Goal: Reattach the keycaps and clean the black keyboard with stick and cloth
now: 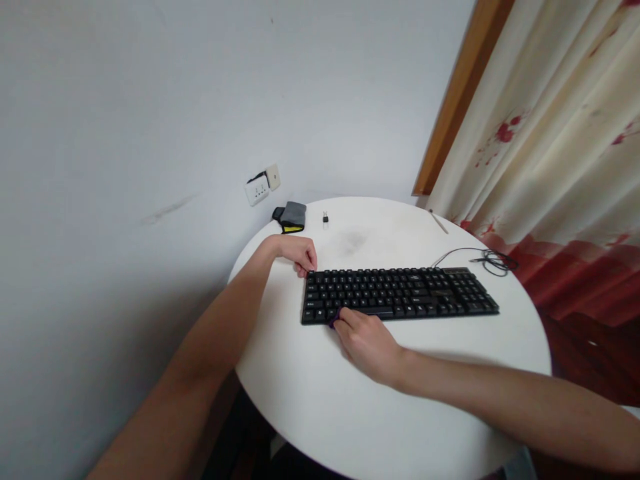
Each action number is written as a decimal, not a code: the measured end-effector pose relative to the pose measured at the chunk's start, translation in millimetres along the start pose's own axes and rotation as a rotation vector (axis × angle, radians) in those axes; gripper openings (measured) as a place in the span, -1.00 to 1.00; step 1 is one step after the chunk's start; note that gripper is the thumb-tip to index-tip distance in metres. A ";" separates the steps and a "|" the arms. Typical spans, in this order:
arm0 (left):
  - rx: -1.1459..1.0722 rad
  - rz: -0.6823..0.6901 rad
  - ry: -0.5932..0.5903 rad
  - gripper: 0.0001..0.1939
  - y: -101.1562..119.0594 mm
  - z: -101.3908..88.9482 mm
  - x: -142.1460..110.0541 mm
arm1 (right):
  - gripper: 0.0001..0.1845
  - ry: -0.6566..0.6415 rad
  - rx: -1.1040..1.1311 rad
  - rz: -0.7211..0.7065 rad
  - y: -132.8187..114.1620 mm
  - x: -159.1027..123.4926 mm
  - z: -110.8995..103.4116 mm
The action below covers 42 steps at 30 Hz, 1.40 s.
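A black computer keyboard (390, 293) lies flat across the white round table. At its back left corner is my left hand (300, 253), fingers curled closed and thumb and fingertips on the corner. My right hand (367, 340) is closed at the keyboard's front edge, left of the space bar. A small dark purple cloth (333, 319) pokes out from under its fingers, against the bottom row of keys. Most of this cloth is hidden by the hand.
Behind my left hand lies a folded grey cloth (293, 215) with a yellow edge. A small black clip-like object (325, 219) is near it. The keyboard's coiled cable (495, 261) and a thin stick (439, 221) lie right. Wall sockets (257, 190) and a curtain (540, 133) border the table.
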<state>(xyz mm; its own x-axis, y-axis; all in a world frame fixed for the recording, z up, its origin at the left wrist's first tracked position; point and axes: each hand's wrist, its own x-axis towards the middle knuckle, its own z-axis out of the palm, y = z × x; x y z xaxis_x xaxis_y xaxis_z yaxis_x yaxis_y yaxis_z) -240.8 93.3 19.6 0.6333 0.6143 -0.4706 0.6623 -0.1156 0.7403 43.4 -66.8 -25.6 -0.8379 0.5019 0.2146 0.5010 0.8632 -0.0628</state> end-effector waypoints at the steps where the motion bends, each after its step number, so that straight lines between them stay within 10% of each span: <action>1: -0.001 -0.010 0.015 -0.75 -0.1 -0.2 -0.5 | -0.85 -0.004 0.008 -0.008 -1.5 3.6 -1.1; 13: -0.017 -0.084 0.048 -0.73 1.0 2.2 -0.4 | -0.81 0.464 0.348 0.224 72.9 41.5 -57.4; 22: -0.055 -0.073 -0.023 -0.71 0.1 4.7 3.2 | -0.76 0.148 0.240 0.171 82.9 84.2 -23.5; 32: -0.011 -0.065 -0.042 -0.74 -1.4 3.1 4.4 | -0.72 0.044 0.088 0.259 117.8 51.5 -25.4; 42: -0.026 -0.091 -0.049 -0.68 1.3 3.4 3.7 | -0.70 0.218 0.255 0.224 51.3 30.7 -18.9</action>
<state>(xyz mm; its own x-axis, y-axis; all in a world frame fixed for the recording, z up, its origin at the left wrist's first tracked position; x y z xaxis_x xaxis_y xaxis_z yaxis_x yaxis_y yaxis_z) -236.3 92.7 17.2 0.5905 0.5825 -0.5585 0.7075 -0.0408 0.7055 47.4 -8.1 -3.8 -0.6349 0.6794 0.3679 0.5733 0.7335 -0.3651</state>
